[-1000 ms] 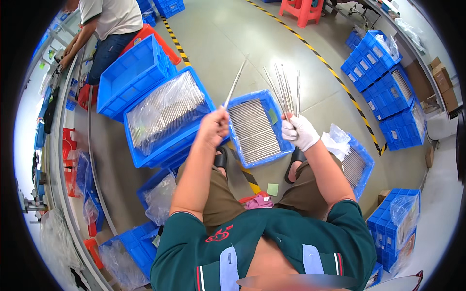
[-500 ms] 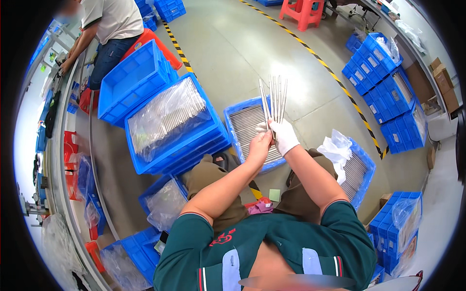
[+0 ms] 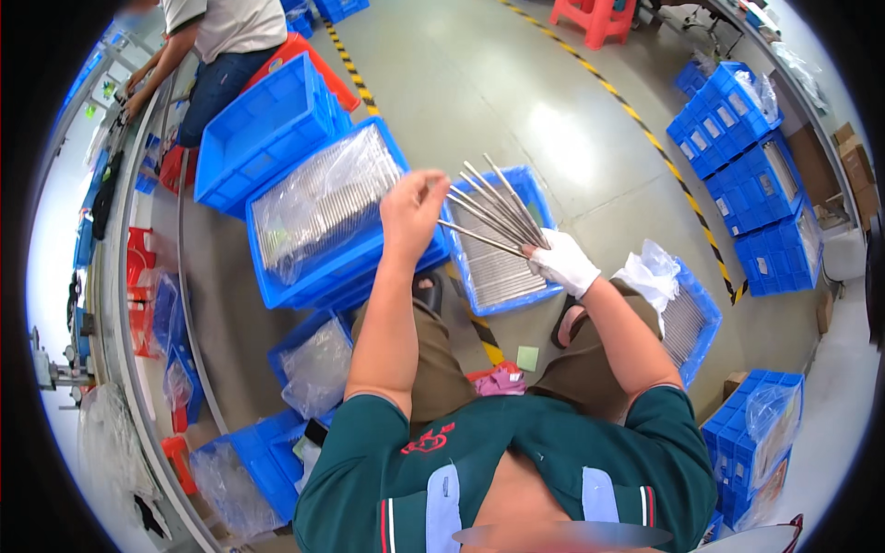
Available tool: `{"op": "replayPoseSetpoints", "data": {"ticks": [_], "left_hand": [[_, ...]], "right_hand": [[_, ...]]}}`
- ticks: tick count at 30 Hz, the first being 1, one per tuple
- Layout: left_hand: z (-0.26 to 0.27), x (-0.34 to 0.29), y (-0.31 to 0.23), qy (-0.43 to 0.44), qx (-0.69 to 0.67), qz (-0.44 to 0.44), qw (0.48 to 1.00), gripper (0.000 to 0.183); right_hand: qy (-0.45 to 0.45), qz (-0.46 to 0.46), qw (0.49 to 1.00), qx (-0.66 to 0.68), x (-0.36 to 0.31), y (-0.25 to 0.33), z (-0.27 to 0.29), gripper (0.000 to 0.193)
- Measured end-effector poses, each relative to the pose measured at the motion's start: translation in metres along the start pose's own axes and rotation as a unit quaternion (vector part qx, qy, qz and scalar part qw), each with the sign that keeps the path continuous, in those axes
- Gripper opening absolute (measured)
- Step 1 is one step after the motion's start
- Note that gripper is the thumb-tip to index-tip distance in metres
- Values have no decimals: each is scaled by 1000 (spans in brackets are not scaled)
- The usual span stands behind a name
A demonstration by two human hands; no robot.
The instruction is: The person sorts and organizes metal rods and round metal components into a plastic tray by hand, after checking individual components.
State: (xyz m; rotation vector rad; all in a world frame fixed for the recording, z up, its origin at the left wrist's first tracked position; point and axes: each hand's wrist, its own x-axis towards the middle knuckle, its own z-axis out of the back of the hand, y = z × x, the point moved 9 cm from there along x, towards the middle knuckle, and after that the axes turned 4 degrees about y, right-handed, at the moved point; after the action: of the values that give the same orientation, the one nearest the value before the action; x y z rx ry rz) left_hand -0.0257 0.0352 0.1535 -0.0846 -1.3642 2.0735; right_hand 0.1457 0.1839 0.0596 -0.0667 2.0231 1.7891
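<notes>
My right hand (image 3: 564,263), in a white glove, is closed around the lower ends of several thin metal rods (image 3: 498,210), which fan out up and to the left. My bare left hand (image 3: 412,212) is raised at the fan's left side, by the rods' free ends. Its fingers are curled, and whatever they may pinch is hidden. Beneath the rods stands a blue crate (image 3: 528,181) lined with plastic, holding a row of similar metal rods (image 3: 493,272).
Left of my hands, a stacked blue crate (image 3: 318,293) holds rods under clear plastic; an empty blue crate (image 3: 263,124) stands behind it. Another rod-filled crate (image 3: 710,313) with white plastic (image 3: 650,276) is at right. A co-worker (image 3: 221,55) sits at the bench, far left.
My left hand has come away from my right and moved left. The rods have tipped from nearly upright to leaning left, spread in a fan. My right hand has shifted slightly right.
</notes>
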Motion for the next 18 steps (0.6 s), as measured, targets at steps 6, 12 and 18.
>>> {"op": "replayPoseSetpoints", "data": {"ticks": [6, 12, 18], "left_hand": [[-26, -6, 10, 240, 127, -8, 962, 22], [-44, -24, 16, 374, 16, -1, 927, 18], [22, -7, 63, 227, -108, 148, 957, 28]], "right_hand": [[141, -61, 985, -81, -5, -33, -16, 17], [198, -132, 966, -98, -18, -27, -8, 16], [145, -131, 981, 0, -30, -22, 40, 12]]}}
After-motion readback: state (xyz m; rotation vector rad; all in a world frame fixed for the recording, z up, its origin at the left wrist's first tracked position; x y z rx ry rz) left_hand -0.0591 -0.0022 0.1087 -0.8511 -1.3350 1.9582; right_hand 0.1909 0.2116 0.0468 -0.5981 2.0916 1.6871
